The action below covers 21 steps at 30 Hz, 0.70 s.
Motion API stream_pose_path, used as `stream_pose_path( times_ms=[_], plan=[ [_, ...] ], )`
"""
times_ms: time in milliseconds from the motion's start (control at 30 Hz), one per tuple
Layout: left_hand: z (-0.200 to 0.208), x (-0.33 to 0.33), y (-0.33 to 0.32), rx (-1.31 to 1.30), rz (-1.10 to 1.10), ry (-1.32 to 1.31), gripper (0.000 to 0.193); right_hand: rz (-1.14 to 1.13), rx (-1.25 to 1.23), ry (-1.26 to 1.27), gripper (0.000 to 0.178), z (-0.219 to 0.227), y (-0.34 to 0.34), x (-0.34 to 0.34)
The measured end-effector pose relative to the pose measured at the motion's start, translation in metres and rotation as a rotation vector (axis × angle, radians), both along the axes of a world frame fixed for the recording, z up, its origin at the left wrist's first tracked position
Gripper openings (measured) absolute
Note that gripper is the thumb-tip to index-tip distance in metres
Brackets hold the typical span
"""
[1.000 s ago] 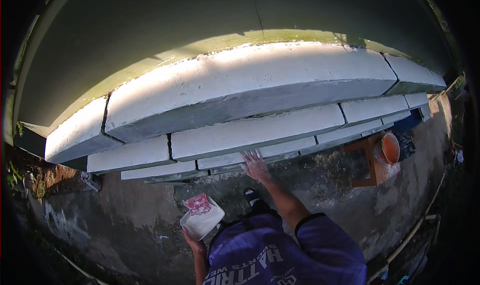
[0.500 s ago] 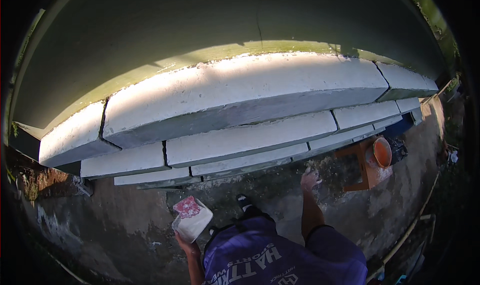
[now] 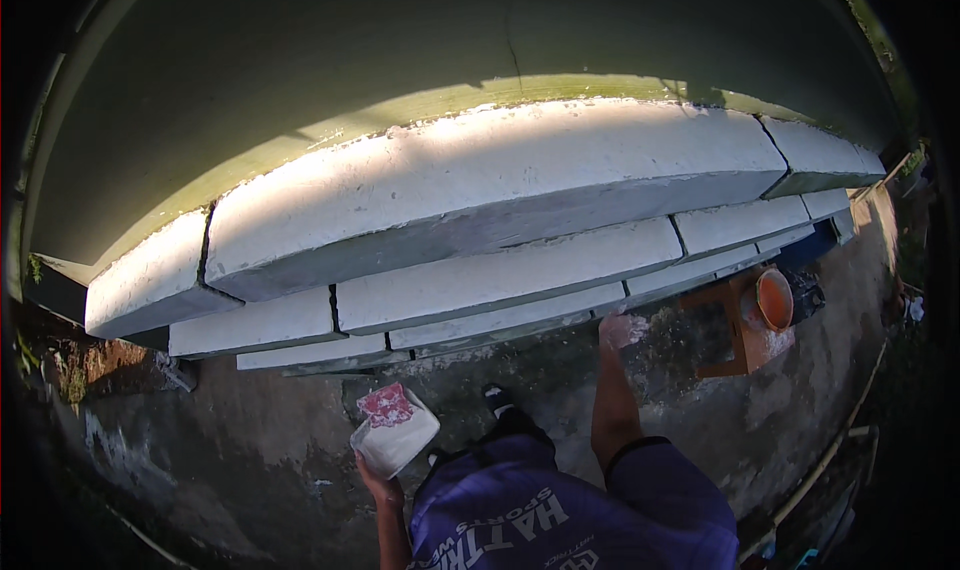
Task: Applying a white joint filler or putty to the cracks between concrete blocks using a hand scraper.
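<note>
The left hand [image 3: 378,480], at seven o'clock in my view, is closed on the side of a shallow white tray [image 3: 412,448], holding it clear of the ground [image 3: 250,420]. In the tray I see pale white stuff with a pink piece [image 3: 384,404], smeared white, lying over its far edge. The right hand [image 3: 622,331], at four o'clock, is whitened and blurred; I cannot tell whether it is spread, curled or holding anything, or whether it touches the lowest row of white blocks [image 3: 510,275] just beside it. Those rows stretch from nine to two o'clock, under a shaded green wall [image 3: 430,30] at twelve. At three I have an orange bucket [image 3: 774,298], touching a brown stool [image 3: 748,358]. The readable writing is on the purple shirt [image 3: 480,510] at six: large slanted pale lettering, smaller letters beside it, and a small emblem.
</note>
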<state>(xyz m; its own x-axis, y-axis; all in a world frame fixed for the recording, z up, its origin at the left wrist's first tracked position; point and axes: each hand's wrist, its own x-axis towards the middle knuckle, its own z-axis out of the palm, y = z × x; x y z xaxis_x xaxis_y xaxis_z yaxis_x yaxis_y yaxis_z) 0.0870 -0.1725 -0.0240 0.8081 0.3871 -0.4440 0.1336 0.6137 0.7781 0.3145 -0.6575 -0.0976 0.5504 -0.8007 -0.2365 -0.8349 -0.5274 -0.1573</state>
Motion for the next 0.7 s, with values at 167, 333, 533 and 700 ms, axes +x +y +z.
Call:
stream_pose_path(
  times_ms=[167, 333, 533, 700],
  plan=[
    [-0.010, -0.002, -0.004, 0.012, 0.085, 0.033, 0.056, 0.136, -0.205, -0.601, 0.065, -0.041, 0.066, -0.006],
    [-0.002, -0.001, -0.007, -0.015, 0.071, 0.015, 0.057, 0.961, 0.062, -0.436, 0.050, -0.036, 0.174, 0.002],
    [-0.007, -0.004, -0.005, -0.022, 0.122, 0.025, 0.056, 1.206, -0.032, -0.447, 0.052, -0.033, 0.225, 0.000],
    [-0.005, -0.015, 0.004, -0.034, 0.147, 0.029, 0.056, 1.311, -0.027, -0.514, 0.057, -0.016, 0.173, -0.008]
  ],
)
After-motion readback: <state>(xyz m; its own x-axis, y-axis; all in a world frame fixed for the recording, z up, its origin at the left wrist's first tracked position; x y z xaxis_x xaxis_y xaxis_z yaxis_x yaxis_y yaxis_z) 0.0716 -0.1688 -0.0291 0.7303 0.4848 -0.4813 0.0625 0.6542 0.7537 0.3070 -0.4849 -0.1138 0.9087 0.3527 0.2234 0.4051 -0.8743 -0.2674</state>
